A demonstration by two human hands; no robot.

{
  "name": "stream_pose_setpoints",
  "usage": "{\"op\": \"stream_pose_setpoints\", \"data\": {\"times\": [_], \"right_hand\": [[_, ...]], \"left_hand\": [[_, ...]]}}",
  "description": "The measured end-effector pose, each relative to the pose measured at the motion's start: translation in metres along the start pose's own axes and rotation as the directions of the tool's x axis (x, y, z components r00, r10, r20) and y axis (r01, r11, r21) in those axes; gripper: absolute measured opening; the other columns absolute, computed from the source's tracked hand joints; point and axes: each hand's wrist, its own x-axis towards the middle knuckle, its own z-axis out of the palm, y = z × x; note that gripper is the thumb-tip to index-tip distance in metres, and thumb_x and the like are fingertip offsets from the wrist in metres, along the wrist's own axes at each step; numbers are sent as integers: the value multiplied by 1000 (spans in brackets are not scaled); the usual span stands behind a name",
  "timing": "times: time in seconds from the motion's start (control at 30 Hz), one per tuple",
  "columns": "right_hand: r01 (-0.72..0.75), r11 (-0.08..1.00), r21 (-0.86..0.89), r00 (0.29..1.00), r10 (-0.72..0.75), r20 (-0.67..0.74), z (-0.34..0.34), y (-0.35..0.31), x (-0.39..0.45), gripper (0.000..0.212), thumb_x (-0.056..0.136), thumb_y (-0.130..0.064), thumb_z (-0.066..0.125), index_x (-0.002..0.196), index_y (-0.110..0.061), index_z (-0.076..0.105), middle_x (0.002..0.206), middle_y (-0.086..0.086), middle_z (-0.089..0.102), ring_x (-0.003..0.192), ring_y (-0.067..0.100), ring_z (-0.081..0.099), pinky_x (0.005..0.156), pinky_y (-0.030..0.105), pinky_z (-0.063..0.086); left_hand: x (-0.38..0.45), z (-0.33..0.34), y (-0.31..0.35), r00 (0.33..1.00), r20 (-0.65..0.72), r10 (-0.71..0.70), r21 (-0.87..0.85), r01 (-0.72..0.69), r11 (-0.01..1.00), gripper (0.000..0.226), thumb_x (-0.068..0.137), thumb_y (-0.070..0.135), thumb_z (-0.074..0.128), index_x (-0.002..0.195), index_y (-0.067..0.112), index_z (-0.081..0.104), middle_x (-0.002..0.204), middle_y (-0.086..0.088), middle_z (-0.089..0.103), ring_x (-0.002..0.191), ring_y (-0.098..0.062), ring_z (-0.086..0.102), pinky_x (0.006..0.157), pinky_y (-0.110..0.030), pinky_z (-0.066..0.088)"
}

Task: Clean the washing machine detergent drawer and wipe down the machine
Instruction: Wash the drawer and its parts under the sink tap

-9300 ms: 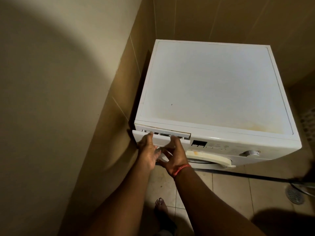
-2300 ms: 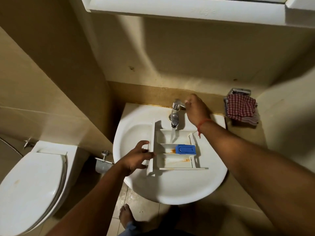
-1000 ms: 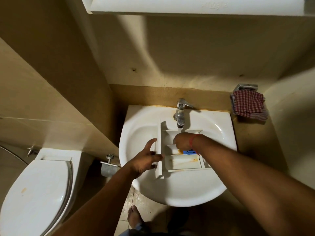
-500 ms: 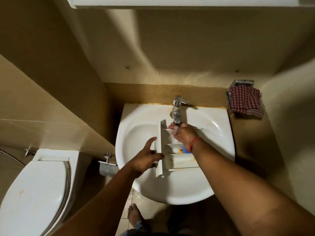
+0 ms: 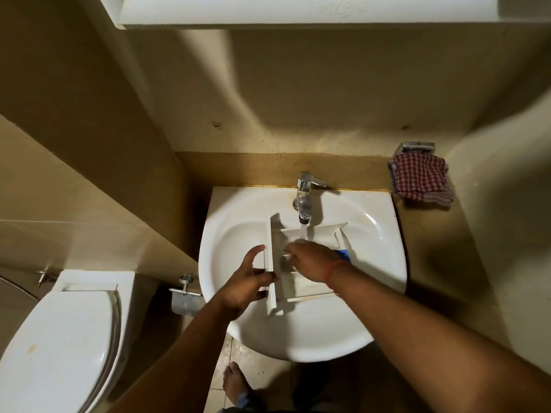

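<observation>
The white detergent drawer (image 5: 310, 290) lies in the white sink (image 5: 372, 263), its front panel on the left. Water runs from the chrome tap (image 5: 304, 198) into the drawer's far compartment. My left hand (image 5: 247, 281) grips the drawer's front panel from the left side. My right hand (image 5: 313, 260) lies flat inside the drawer with its fingers spread, pressing on the middle compartments. A blue insert (image 5: 344, 254) peeks out just right of that hand. The washing machine is out of view.
A red checked cloth (image 5: 420, 181) hangs on a chrome holder on the wall right of the sink. A white toilet (image 5: 56, 347) with its lid down stands at the lower left. A white shelf (image 5: 298, 10) juts out overhead. My bare foot (image 5: 235, 383) is on the tiled floor.
My right hand left the tap after turning the water on, then went into the drawer and slid from under the stream toward the left compartments. My left hand kept hold of the front panel.
</observation>
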Motion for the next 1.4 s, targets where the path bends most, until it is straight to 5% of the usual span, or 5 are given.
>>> {"op": "stream_pose_setpoints", "data": {"times": [0.9,1.0,1.07,1.17,1.4], "right_hand": [[-157,873,-462,811,381,444,-44,5,14,17,94,-14,44,94,-6,59,94,13,58,82,28,55,76,31,43],[-301,953,-42,865,292,409,-40,4,27,21,94,-5,43,99,3,62,89,14,56,76,26,52,67,27,43],[-451,573,685,892,310,328,-35,4,34,20,95,3,39,97,2,59,82,13,56,67,21,52,56,24,47],[-297,80,952,918,297,261,-23,-5,33,33,91,16,28,101,4,57,83,12,54,75,21,53,66,22,46],[-163,805,571,982,191,11,-5,-10,29,30,93,3,39,106,-10,62,105,8,64,99,24,60,85,29,46]], "left_hand": [[6,-4,-6,1000,-10,-8,-2,8,1000,66,83,11,73,128,49,42,99,-12,67,92,-20,63,85,-38,51],[7,-4,-6,1000,-1,-9,9,9,1000,66,86,10,72,129,48,41,109,-21,66,95,-22,65,88,-40,51],[7,-3,-5,1000,4,-9,20,9,1000,66,87,7,70,131,46,40,105,-16,67,93,-21,65,85,-38,51],[7,-2,-4,1000,-2,-13,29,13,1000,64,88,7,69,130,46,40,100,-9,65,90,-18,64,80,-33,50],[11,-5,-8,1000,-6,-13,15,13,1000,65,78,14,78,120,53,46,100,-9,68,96,-23,64,97,-48,50]]}}
